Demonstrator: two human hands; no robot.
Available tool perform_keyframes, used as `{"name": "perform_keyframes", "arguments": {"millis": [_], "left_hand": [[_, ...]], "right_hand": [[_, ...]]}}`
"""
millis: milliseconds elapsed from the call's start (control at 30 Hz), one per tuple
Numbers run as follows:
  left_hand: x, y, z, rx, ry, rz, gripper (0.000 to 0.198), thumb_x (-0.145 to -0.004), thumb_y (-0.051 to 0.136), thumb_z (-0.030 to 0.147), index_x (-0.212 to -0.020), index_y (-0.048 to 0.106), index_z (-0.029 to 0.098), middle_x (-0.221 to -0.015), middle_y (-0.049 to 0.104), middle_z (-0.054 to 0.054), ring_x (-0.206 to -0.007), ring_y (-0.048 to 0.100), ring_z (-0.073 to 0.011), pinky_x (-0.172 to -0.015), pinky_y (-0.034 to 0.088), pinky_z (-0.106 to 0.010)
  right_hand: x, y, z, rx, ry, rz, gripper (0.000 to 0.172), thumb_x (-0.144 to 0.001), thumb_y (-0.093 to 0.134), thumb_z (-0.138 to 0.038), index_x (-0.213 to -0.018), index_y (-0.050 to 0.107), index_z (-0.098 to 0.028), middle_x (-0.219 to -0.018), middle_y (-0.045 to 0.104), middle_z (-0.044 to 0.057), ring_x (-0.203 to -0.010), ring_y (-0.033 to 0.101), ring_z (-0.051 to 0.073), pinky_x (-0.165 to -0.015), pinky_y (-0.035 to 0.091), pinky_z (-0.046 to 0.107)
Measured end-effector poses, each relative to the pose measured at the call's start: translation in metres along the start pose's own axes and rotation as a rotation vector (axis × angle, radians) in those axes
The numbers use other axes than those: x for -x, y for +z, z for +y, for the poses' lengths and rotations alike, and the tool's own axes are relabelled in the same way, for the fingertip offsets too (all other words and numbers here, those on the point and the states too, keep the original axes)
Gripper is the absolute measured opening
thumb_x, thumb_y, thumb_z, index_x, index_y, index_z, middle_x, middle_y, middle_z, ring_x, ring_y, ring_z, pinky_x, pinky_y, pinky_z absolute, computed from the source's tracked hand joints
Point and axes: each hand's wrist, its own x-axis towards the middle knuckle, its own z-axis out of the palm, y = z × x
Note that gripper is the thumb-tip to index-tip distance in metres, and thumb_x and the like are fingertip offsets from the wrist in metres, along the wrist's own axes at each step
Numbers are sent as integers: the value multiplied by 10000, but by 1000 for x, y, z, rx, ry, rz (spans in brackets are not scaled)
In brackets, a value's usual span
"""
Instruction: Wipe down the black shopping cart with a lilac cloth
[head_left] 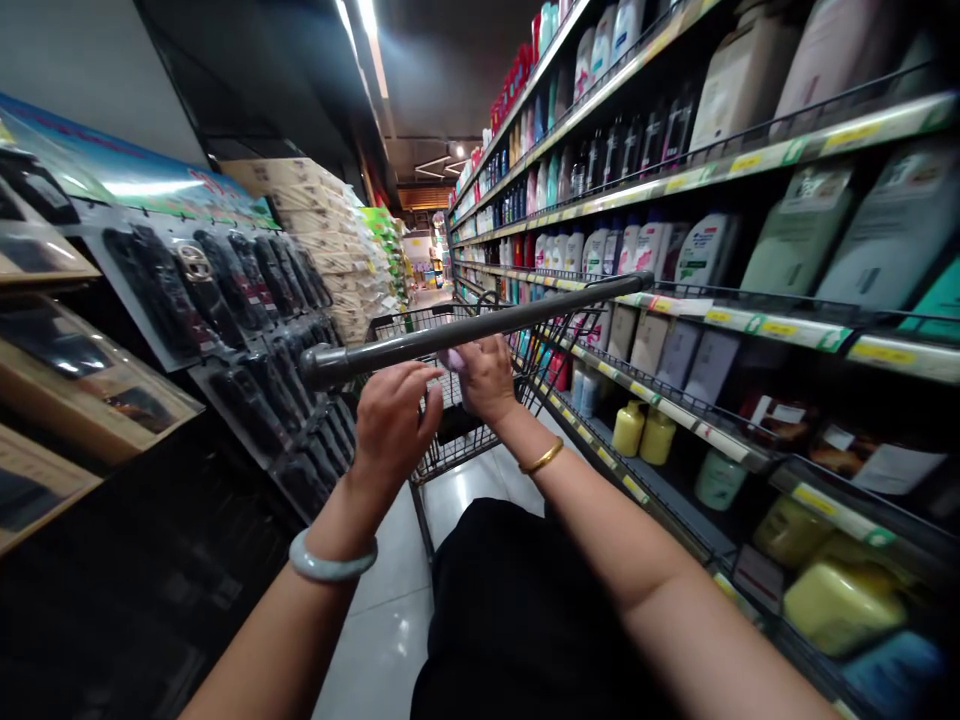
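A dark grey cart handle (480,325) crosses the view at a slant, its right end higher. Just below its left half is my left hand (394,415), fingers loosely bent toward the right and thumb apart, with nothing seen in it. My right hand (489,382) is closed under the middle of the bar, close beside the left. A small pale, pinkish-white thing (451,360) shows at its fingers; its kind cannot be made out. Beyond the hands is the wire basket of the shopping cart (442,455), partly hidden by hands and handle.
Shelves on the right hold shampoo bottles (705,248), yellow jars (657,436) and large pump bottles (799,225). On the left hang dark packaged items (225,280), with stacked packages (319,230) farther along. Pale floor tiles (390,590) lie below the cart.
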Motion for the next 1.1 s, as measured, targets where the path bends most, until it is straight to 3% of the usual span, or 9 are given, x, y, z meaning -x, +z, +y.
{"name": "perform_keyframes", "arguments": {"millis": [167, 333, 467, 533, 633, 733, 833, 1000, 1100], "left_hand": [[-5, 34, -26, -140, -213, -9, 323, -1016, 495, 393, -1047, 731, 175, -1045, 757, -149, -1058, 672, -337, -1000, 500, -475], [-1, 53, -26, -160, -211, -2, 309, -995, 518, 367, -1136, 714, 174, -1114, 755, -153, -1097, 665, -342, -1022, 484, -477], [2, 65, -35, -174, -188, 61, 348, -950, 569, 315, -1216, 716, 147, -1133, 768, -186, -1139, 681, -361, -1061, 483, -499], [4, 66, -40, -148, -182, 63, 365, -936, 587, 294, -1251, 718, 164, -1161, 777, -174, -1169, 688, -355, -1095, 480, -504], [6, 66, -43, -96, -154, 9, 410, -937, 603, 261, -1327, 718, 206, -1260, 782, -139, -1231, 692, -333, -1178, 447, -515], [7, 69, -40, -114, -144, 11, 474, -944, 621, 248, -1411, 704, 236, -1340, 767, -128, -1279, 690, -327, -1222, 425, -529], [6, 75, -34, -199, -154, 53, 487, -954, 644, 258, -1438, 702, 253, -1352, 759, -136, -1317, 672, -350, -1230, 425, -570], [5, 83, -25, -272, -169, 124, 468, -966, 675, 242, -1431, 698, 289, -1282, 774, -128, -1336, 657, -372, -1248, 393, -635], [6, 85, -24, -251, -187, 142, 434, -984, 655, 235, -1408, 701, 316, -1239, 778, -105, -1318, 664, -351, -1240, 412, -620]], "right_hand": [[4, -5, 15, -29, -155, -30, 310, -1067, 596, -248, -1303, 775, -341, -1299, 685, 81, -1255, 533, 248, -1194, 376, 427], [3, -11, 28, 7, 147, 82, 359, -1029, 630, -219, -1364, 744, -279, -1260, 647, 116, -1171, 553, 270, -1063, 439, 408], [8, -2, 16, -19, -108, 76, 314, -1046, 619, -252, -1312, 761, -341, -1278, 664, 83, -1248, 540, 256, -1100, 414, 404], [9, -2, 23, -33, -132, 111, 303, -1045, 625, -245, -1284, 770, -363, -1259, 675, 69, -1241, 556, 244, -1103, 419, 402], [11, -4, 55, -83, 0, 234, 287, -1015, 658, -230, -1255, 773, -338, -1227, 657, 74, -1200, 588, 246, -1071, 467, 410], [10, -2, 89, -155, 186, 478, 317, -972, 631, -166, -1242, 745, -287, -1269, 612, 95, -1220, 595, 256, -1077, 515, 435], [8, 7, 99, -167, 376, 644, 353, -922, 585, -86, -1198, 723, -258, -1217, 588, 95, -1158, 612, 244, -1049, 556, 428], [4, 15, 95, -185, 114, 429, 475, -877, 631, -70, -1284, 720, -298, -1257, 554, 94, -1178, 588, 269, -1059, 551, 451], [5, 21, 121, -255, 203, 508, 428, -881, 628, -90, -1244, 722, -294, -1272, 541, 100, -1177, 593, 276, -1055, 548, 479]]}}
